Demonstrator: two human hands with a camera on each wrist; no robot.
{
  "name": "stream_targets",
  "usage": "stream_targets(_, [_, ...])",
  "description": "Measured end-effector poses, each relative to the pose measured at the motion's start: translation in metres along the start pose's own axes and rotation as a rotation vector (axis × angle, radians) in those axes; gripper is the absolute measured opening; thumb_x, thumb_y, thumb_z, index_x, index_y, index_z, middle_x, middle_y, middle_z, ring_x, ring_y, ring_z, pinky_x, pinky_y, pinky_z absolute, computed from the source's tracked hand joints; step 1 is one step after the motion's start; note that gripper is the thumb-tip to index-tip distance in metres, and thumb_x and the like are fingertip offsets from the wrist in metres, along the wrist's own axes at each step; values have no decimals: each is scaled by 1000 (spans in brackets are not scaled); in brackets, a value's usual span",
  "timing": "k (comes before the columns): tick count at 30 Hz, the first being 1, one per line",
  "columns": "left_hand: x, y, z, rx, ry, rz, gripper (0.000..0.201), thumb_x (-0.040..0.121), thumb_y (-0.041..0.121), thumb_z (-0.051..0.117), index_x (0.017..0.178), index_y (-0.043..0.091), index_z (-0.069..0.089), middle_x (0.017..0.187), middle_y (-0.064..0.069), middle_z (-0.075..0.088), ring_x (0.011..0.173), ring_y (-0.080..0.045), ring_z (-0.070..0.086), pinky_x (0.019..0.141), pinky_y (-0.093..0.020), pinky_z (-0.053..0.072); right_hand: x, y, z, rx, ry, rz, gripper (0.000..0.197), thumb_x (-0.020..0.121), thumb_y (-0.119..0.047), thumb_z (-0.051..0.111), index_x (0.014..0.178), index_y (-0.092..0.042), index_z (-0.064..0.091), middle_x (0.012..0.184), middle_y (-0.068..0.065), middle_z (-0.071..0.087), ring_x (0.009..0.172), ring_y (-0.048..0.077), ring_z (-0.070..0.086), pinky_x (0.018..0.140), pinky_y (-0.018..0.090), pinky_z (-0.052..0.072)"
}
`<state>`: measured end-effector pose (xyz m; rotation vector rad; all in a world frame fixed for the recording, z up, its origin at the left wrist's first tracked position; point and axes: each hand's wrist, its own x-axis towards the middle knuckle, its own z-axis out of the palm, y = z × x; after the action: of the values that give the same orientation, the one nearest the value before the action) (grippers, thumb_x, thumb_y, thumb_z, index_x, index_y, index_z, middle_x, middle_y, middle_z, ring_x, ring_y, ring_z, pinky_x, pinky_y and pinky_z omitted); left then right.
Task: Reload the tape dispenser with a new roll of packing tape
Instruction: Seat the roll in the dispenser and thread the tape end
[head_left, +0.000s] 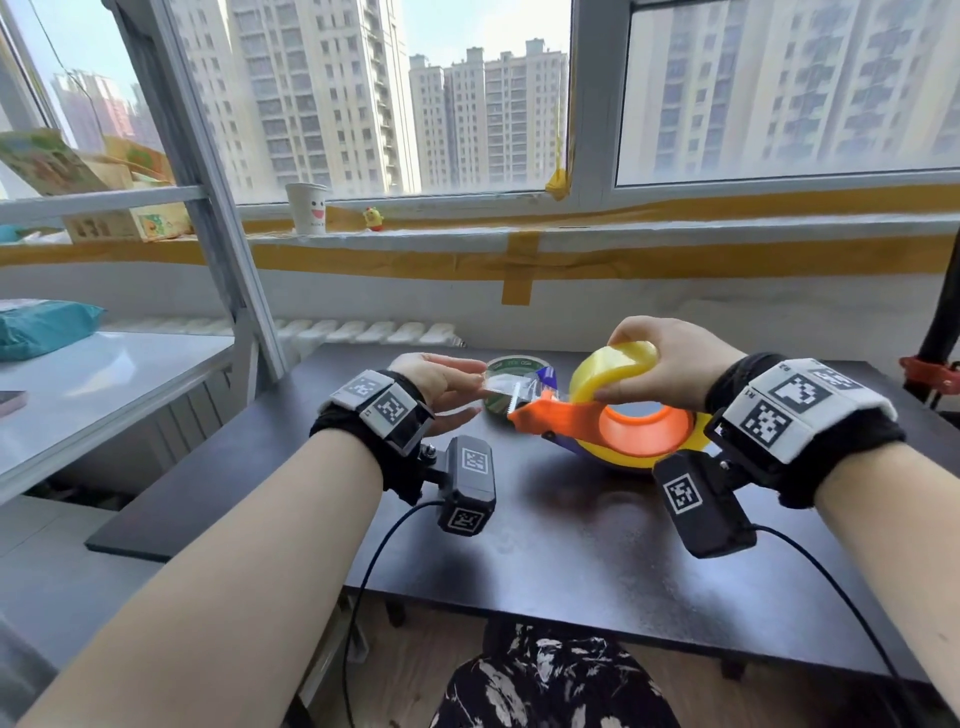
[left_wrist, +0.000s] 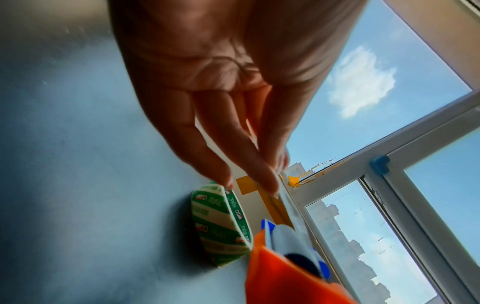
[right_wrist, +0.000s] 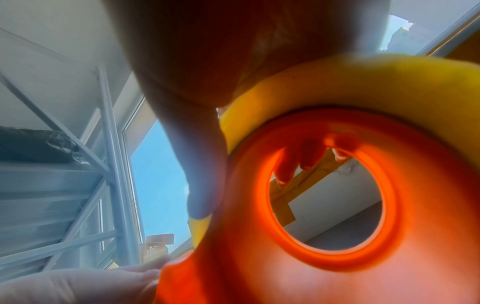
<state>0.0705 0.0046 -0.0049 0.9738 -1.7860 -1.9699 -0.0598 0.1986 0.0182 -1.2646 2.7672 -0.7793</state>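
Note:
An orange tape dispenser (head_left: 566, 418) is held just above the dark table (head_left: 571, 545), with a yellow tape roll (head_left: 634, 356) seated on its round hub (right_wrist: 389, 205). My right hand (head_left: 607, 370) grips that roll over the top, thumb (right_wrist: 202, 164) on its near side. My left hand (head_left: 478, 394) pinches the free clear tape strip (left_wrist: 285, 197) that runs to the dispenser's toothed front end, past a blue roller (left_wrist: 269, 226). A green-printed cardboard core (left_wrist: 221, 222) lies on the table just behind the dispenser nose.
A windowsill at the back carries a paper cup (head_left: 307, 208) and a small yellow toy (head_left: 373, 218). A white side table (head_left: 104, 384) with a teal bag (head_left: 41, 327) stands at the left. A black pole with a red clamp (head_left: 930, 374) rises at the right.

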Motion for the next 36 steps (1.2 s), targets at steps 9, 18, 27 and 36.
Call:
stream_targets(9, [3, 1, 2, 203, 36, 76, 24, 86, -7, 55, 75, 11, 67, 49, 2, 70, 47, -3, 68, 64, -25, 55, -1, -3, -9, 109, -70, 89, 43, 98, -34, 41, 125, -4, 57, 130, 14, 58, 121, 27, 52, 98, 31, 38])
stream_targets(18, [3, 4, 4, 293, 112, 165, 24, 85, -2, 60, 71, 18, 60, 72, -1, 62, 68, -8, 58, 63, -27, 49, -5, -6, -21, 89, -171, 107, 45, 87, -42, 58, 110, -5, 69, 107, 11, 69, 98, 25, 62, 86, 32, 45])
stream_targets(27, [5, 5, 2, 443, 158, 188, 23, 83, 4, 67, 103, 12, 67, 78, -2, 62, 69, -8, 56, 62, -22, 49, -20, -5, 5, -29, -107, 48, 35, 83, -30, 66, 109, -7, 70, 108, 13, 71, 101, 26, 64, 86, 31, 48])
stream_targets(36, [-3, 9, 13, 729, 136, 252, 26, 83, -2, 64, 107, 2, 71, 25, 14, 48, 23, 3, 41, 25, -4, 23, -24, 2, 20, -213, -181, 119, 40, 70, -32, 78, 100, -8, 68, 91, 4, 59, 83, 19, 53, 72, 26, 40])
